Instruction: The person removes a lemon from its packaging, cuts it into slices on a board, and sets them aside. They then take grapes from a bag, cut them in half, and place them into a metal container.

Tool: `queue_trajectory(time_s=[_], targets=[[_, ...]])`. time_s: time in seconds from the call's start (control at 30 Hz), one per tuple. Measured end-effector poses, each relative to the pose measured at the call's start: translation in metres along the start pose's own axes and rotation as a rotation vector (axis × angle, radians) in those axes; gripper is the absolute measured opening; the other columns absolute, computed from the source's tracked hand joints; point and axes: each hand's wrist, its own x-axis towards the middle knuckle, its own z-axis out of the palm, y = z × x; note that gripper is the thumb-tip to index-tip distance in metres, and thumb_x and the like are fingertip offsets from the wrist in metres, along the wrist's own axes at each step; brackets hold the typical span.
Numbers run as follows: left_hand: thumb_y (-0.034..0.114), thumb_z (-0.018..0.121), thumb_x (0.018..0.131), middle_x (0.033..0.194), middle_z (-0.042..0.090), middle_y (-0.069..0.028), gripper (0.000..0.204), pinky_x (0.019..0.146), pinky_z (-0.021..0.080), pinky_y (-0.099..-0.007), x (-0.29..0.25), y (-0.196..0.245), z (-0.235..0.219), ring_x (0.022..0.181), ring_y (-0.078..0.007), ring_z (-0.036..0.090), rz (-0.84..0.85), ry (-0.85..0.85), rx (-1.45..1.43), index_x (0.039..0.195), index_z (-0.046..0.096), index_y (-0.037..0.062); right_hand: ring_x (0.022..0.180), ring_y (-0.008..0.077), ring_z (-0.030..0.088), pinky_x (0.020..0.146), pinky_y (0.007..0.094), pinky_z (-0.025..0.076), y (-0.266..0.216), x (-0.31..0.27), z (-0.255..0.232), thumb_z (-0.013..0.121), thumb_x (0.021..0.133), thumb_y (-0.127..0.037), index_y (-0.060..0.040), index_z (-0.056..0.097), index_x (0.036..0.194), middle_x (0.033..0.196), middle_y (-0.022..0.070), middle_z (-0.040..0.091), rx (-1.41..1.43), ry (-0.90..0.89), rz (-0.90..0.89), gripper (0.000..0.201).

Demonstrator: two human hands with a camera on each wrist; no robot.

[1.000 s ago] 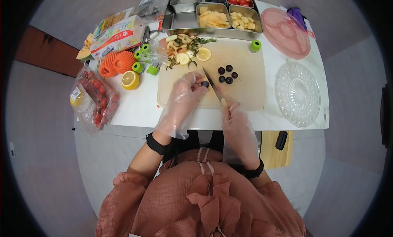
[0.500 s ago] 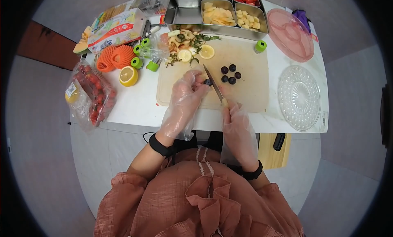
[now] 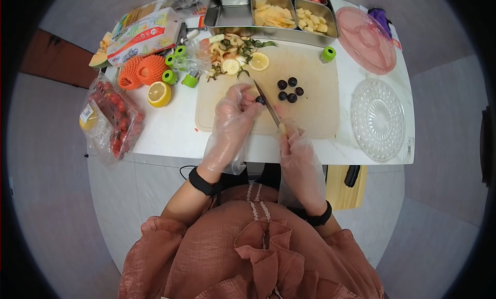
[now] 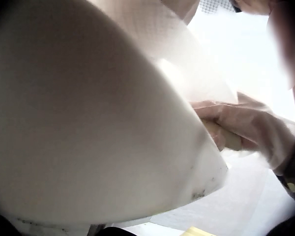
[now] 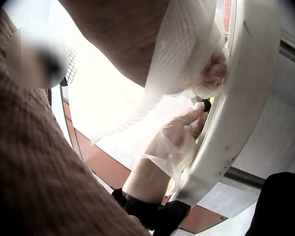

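My left hand, in a clear plastic glove, pinches a blueberry between thumb and fingers over the cutting board. A knife slants right beside that berry, its tip pointing away from me. Its pale handle is gripped by my gloved right hand near the board's front edge. Several dark blueberries form a ring on the board, right of the blade. In the right wrist view the left hand shows a dark bit at its fingertips; the table edge partly hides both hands.
Lemon slices and fruit peelings lie at the board's back left. Behind stands a metal tray with cut fruit. A glass plate and pink divided plate are at right; half a lemon and packed tomatoes at left.
The blueberry in my left fingers has come closer to the knife blade. The right hand keeps its grip on the handle almost unmoved, and the whole view has shifted slightly.
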Motion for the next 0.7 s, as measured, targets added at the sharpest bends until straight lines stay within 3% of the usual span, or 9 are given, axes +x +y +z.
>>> queue_trajectory(time_s=[0.4, 0.43, 0.47, 0.7], targets=[[-0.001, 0.069, 0.088, 0.09, 0.063, -0.0044, 0.045, 0.074, 0.051, -0.025, -0.005, 0.0041, 0.0004, 0.081, -0.0104, 0.06, 0.031, 0.0, -0.103, 0.129, 0.054, -0.0071, 0.092, 0.0416, 0.062, 0.076, 0.0494, 0.052, -0.0005, 0.0008, -0.0004, 0.051, 0.104, -0.02, -0.0068, 0.05, 0.135, 0.103, 0.0217, 0.06, -0.068, -0.025, -0.038, 0.034], [0.0, 0.069, 0.088, 0.09, 0.063, -0.0045, 0.044, 0.073, 0.051, -0.0253, -0.0047, 0.0036, 0.0006, 0.08, -0.0104, 0.06, 0.028, 0.005, -0.087, 0.129, 0.054, -0.0069, 0.082, 0.0377, 0.063, 0.068, 0.0457, 0.052, -0.0002, 0.0021, 0.0018, 0.054, 0.102, -0.019, -0.0046, 0.052, 0.113, 0.092, 0.0195, 0.058, -0.114, 0.057, -0.103, 0.019], [0.0, 0.069, 0.088, 0.09, 0.063, -0.0045, 0.044, 0.073, 0.051, -0.0253, -0.0038, 0.0015, 0.0007, 0.08, -0.0104, 0.06, 0.028, 0.005, -0.087, 0.129, 0.054, -0.0069, 0.071, 0.0337, 0.064, 0.06, 0.042, 0.052, 0.0001, 0.0027, 0.003, 0.058, 0.1, -0.019, -0.0024, 0.055, 0.091, 0.082, 0.0173, 0.057, -0.161, 0.139, -0.167, 0.018], [0.001, 0.07, 0.087, 0.087, 0.066, -0.0058, 0.041, 0.073, 0.052, -0.0265, -0.003, 0.0019, -0.0011, 0.078, -0.0114, 0.062, 0.028, 0.029, -0.04, 0.125, 0.057, -0.0056, 0.078, 0.0338, 0.065, 0.063, 0.0416, 0.053, 0.005, -0.0049, 0.0007, 0.057, 0.099, -0.017, -0.0023, 0.055, 0.092, 0.085, 0.0175, 0.057, -0.092, 0.094, -0.128, 0.016]])
